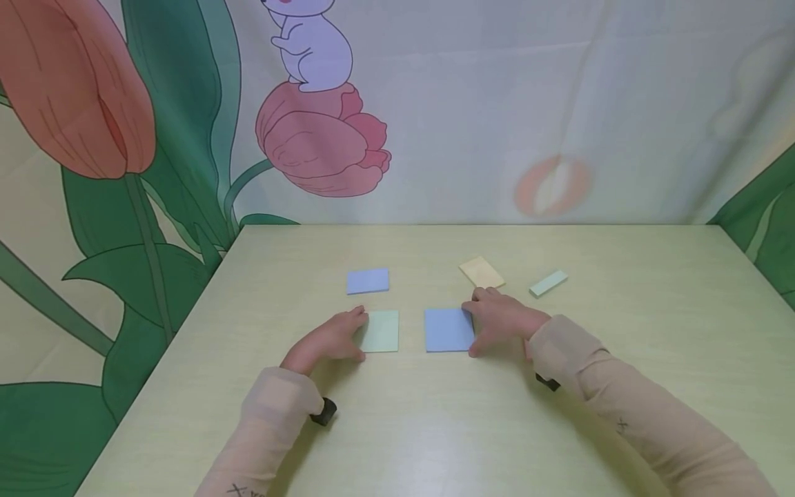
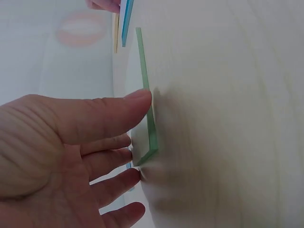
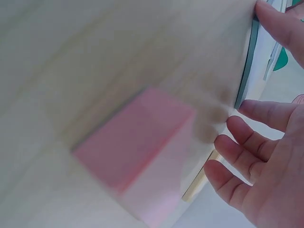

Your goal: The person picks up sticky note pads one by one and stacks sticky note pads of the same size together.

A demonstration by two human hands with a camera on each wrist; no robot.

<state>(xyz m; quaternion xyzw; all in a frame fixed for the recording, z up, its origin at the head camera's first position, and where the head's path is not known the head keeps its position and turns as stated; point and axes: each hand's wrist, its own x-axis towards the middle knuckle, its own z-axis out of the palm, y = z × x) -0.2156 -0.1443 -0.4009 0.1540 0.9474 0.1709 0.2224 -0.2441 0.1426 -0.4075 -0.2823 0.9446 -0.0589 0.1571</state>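
On the table a pale green square tile (image 1: pixel 381 331) lies flat, with my left hand (image 1: pixel 332 335) at its left side. In the left wrist view the thumb is against the green tile's (image 2: pixel 151 128) near edge, and the other fingers lie behind it. My right hand (image 1: pixel 502 319) holds a blue square tile (image 1: pixel 447 330) between thumb and index finger, at the corners of its right side. The right wrist view shows that tile's dark edge (image 3: pixel 247 61) between those two fingertips. A gap separates the two squares.
Behind the squares lie a blue rectangle (image 1: pixel 368 281), a cream rectangle (image 1: pixel 481 272) and a narrow pale green bar (image 1: pixel 548 284). A pink block (image 3: pixel 137 147) sits below my right wrist, mostly hidden in the head view. A printed curtain (image 1: pixel 466 124) hangs behind the table (image 1: pixel 397 428).
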